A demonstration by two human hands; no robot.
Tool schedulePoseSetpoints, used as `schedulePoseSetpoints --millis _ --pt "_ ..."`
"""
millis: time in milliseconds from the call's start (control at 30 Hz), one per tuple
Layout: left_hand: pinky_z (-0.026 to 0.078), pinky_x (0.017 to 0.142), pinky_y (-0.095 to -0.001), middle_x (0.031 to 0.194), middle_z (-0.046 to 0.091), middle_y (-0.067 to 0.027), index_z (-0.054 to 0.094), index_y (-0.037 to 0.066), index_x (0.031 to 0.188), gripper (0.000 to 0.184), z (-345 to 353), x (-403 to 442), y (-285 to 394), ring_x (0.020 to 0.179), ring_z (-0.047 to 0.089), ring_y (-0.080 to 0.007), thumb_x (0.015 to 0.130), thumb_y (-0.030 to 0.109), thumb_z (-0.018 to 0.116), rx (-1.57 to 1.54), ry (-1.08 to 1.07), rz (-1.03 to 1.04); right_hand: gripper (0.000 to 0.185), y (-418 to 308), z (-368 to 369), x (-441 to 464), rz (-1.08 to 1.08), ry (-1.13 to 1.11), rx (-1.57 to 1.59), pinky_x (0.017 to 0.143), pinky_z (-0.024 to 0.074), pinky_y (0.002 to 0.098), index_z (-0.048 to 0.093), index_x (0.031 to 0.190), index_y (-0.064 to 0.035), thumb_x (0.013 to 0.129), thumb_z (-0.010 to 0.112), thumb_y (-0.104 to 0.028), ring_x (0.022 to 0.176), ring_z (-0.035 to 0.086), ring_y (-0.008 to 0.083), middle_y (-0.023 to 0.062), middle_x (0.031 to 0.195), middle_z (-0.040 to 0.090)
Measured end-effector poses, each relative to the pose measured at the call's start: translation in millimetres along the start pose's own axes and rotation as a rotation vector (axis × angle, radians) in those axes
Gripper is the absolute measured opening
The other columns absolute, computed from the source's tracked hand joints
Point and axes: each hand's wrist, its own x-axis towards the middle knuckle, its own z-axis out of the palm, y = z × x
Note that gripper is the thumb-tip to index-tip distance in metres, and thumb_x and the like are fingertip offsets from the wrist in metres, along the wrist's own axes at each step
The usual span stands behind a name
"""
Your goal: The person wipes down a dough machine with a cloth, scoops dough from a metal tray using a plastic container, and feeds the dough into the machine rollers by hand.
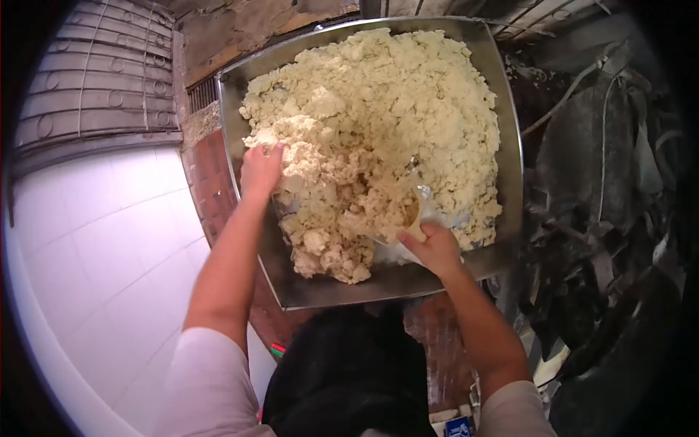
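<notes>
A wide metal tray holds a thick spread of pale yellow, crumbly, dough-like mass. My left hand touches the mass at the tray's left side, thumb apart from the fingers, whose tips are partly lost in the crumbs. Near the front right of the tray, my right hand is closed around a pale, scoop-like plastic tool. The tool's far end lies against the mass, and its exact shape is partly hidden. A looser, browner patch of crumbs lies between my hands.
White tiled surface runs along the left below a metal grille. Dark, tangled sheets and scraps are heaped close to the tray's right side. Reddish brick shows beside the tray. A blue packet sits at the bottom edge.
</notes>
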Motion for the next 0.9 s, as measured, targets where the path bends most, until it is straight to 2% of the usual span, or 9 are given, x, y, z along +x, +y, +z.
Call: schedulePoseSetpoints --millis 33,167,233,300,500,600,700,800,900 --pt "0.038 0.100 -0.0450 0.141 0.036 -0.0230 0.040 -0.003 0.134 0.087 1 -2 6 0.122 0.046 -0.0378 0.081 0.064 0.051 0.023 -0.046 -0.062 0.051 -6 -3 2 -0.031 0.003 -0.054 0.060 0.0469 0.0426 0.063 0.072 -0.0029 0.075 0.068 -0.054 0.068 0.061 0.0356 0.0181 0.070 0.061" --pt "0.034 0.099 -0.0558 0.144 0.030 -0.0255 0.029 0.000 0.140 0.098 41 -24 49 0.124 0.044 -0.0384 0.077 0.071 0.051 0.184 -0.026 -0.144 0.056 -37 14 31 -0.015 -0.001 -0.149 0.061 0.0477 0.0440 0.063 0.071 -0.0028 0.075 0.064 -0.059 0.069 0.062 0.0354 0.0178 0.070 0.062" --pt "0.037 0.097 -0.0532 0.140 0.036 -0.0267 0.034 0.001 0.138 0.094 39 -52 66 0.120 0.047 -0.0387 0.077 0.070 0.052 0.147 -0.215 0.032 0.059 -44 19 42 0.013 0.011 -0.125 0.061 0.0484 0.0442 0.062 0.070 -0.0030 0.075 0.062 -0.061 0.069 0.062 0.0357 0.0175 0.070 0.063" --pt "0.039 0.095 -0.0501 0.129 0.048 -0.0261 0.044 0.002 0.131 0.083 56 -79 88 0.115 0.051 -0.0382 0.078 0.064 0.054 0.083 -0.223 0.091 0.057 -42 21 40 0.014 0.006 -0.133 0.060 0.0484 0.0436 0.063 0.071 -0.0038 0.074 0.064 -0.061 0.068 0.062 0.0352 0.0171 0.070 0.063" --pt "0.040 0.089 -0.0460 0.106 0.059 -0.0227 0.059 0.001 0.108 0.057 84 -117 130 0.109 0.053 -0.0347 0.078 0.049 0.059 -0.034 -0.402 0.263 0.053 -15 25 30 -0.041 0.083 -0.097 0.055 0.0456 0.0434 0.056 0.063 -0.0042 0.069 0.072 -0.054 0.061 0.059 0.0358 0.0163 0.062 0.057" --pt "0.038 0.090 -0.0486 0.113 0.057 -0.0228 0.059 -0.003 0.104 0.054 96 -131 129 0.109 0.052 -0.0366 0.080 0.046 0.058 -0.038 -0.362 0.347 0.052 1 32 23 -0.097 0.131 -0.098 0.056 0.0458 0.0440 0.056 0.063 -0.0052 0.068 0.073 -0.054 0.062 0.059 0.0352 0.0148 0.063 0.058" --pt "0.035 0.093 -0.0508 0.120 0.053 -0.0226 0.057 -0.001 0.111 0.049 92 -138 124 0.109 0.050 -0.0390 0.085 0.040 0.054 0.131 -0.426 0.645 0.051 11 38 14 -0.127 0.156 -0.088 0.057 0.0467 0.0442 0.059 0.064 -0.0059 0.067 0.072 -0.055 0.064 0.060 0.0348 0.0146 0.066 0.059" --pt "0.032 0.097 -0.0541 0.125 0.049 -0.0232 0.051 0.008 0.125 0.045 76 -150 115 0.116 0.046 -0.0416 0.088 0.032 0.051 -0.066 -0.394 0.593 0.051 16 43 5 -0.145 0.159 -0.043 0.058 0.0470 0.0438 0.059 0.064 -0.0057 0.067 0.072 -0.055 0.067 0.060 0.0350 0.0155 0.067 0.059" --pt "0.033 0.101 -0.0496 0.132 0.044 -0.0245 0.041 0.014 0.138 0.053 40 -166 100 0.120 0.043 -0.0428 0.088 0.026 0.052 0.326 -0.399 0.600 0.051 18 45 0 -0.173 0.182 -0.047 0.059 0.0473 0.0432 0.060 0.066 -0.0057 0.067 0.072 -0.055 0.067 0.060 0.0351 0.0159 0.068 0.059"
